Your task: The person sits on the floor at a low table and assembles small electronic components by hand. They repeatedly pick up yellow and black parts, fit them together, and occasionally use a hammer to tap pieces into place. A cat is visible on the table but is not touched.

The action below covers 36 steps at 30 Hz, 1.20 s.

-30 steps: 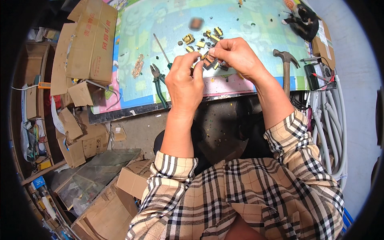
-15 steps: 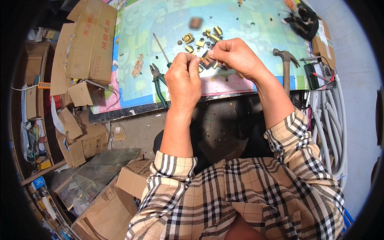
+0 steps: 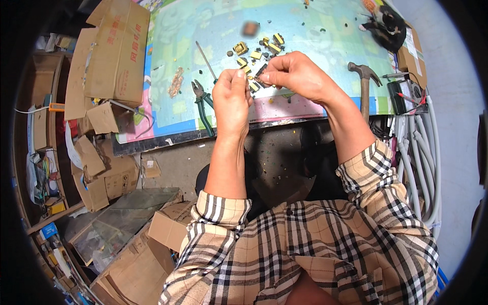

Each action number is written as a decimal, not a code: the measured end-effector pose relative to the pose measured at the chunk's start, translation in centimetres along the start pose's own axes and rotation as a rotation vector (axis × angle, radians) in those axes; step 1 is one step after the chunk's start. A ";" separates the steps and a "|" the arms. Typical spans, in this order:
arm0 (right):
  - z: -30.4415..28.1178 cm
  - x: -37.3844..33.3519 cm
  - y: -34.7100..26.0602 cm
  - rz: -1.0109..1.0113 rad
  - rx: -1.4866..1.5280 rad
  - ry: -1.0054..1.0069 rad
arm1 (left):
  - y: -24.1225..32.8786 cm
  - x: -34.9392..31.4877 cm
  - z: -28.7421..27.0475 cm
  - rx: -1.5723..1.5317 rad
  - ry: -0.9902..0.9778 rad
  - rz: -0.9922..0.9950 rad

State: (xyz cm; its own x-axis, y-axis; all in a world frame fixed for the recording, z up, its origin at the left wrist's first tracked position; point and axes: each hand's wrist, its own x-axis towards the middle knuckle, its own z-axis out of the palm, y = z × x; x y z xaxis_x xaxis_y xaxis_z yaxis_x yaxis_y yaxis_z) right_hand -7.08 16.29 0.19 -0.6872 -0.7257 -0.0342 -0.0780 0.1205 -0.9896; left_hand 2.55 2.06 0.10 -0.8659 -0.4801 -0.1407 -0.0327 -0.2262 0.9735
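Note:
Over the table, my left hand [image 3: 232, 96] is closed, thumb against the curled fingers. Close to its right, my right hand [image 3: 297, 75] pinches with thumb and forefinger. Between the fingertips is a small copper-coloured piece [image 3: 257, 79], too small to make out fully; the right fingers grip it, and what the left fingers hold is mostly hidden. Just beyond the hands lie several small yellow-and-black blocks [image 3: 273, 48] that look like little transformers. Left of my left hand rest green-handled pliers [image 3: 202, 104] and a screwdriver [image 3: 204, 57].
A heap of copper wire [image 3: 176, 83] lies left on the table mat [image 3: 193, 25]. At right are a hammer [image 3: 364, 84], a meter with red leads [image 3: 404, 96] and a black-and-white cat [image 3: 385, 28]. A large cardboard box [image 3: 119, 51] stands at left. Grey hoses [image 3: 422, 162] hang at right.
My right fingertips have come down and slightly left, closer to my left hand. My left hand has turned a little, its thumb now more upright. The tools have stayed put.

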 end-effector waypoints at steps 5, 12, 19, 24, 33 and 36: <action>0.0 -0.1 -0.2 -0.035 -0.017 0.028 | -0.6 0.5 -0.6 -0.282 0.070 -0.109; -0.3 -0.3 -0.3 0.006 -0.052 0.139 | 0.6 0.4 -1.0 -0.191 0.033 0.010; -0.8 -1.0 -1.1 0.053 -0.001 0.101 | 0.8 -0.1 -0.8 0.775 0.248 0.736; -0.9 -0.9 -0.6 0.073 -0.008 0.046 | 0.6 -0.4 0.1 1.092 0.031 0.959; -0.6 -1.0 -0.8 0.067 0.093 0.059 | 0.7 -0.7 0.1 0.747 -0.021 0.511; -0.2 -0.4 0.6 -0.020 0.052 0.095 | 0.3 -0.6 -0.2 0.592 -0.062 0.289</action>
State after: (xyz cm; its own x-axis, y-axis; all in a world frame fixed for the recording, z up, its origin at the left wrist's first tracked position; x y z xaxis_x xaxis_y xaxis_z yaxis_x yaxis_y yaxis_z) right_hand -7.01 16.83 -0.38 -0.7515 -0.6597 -0.0034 -0.0562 0.0691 -0.9960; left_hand 3.12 2.13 0.40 -0.9075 -0.3978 0.1350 -0.0479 0.4172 0.9076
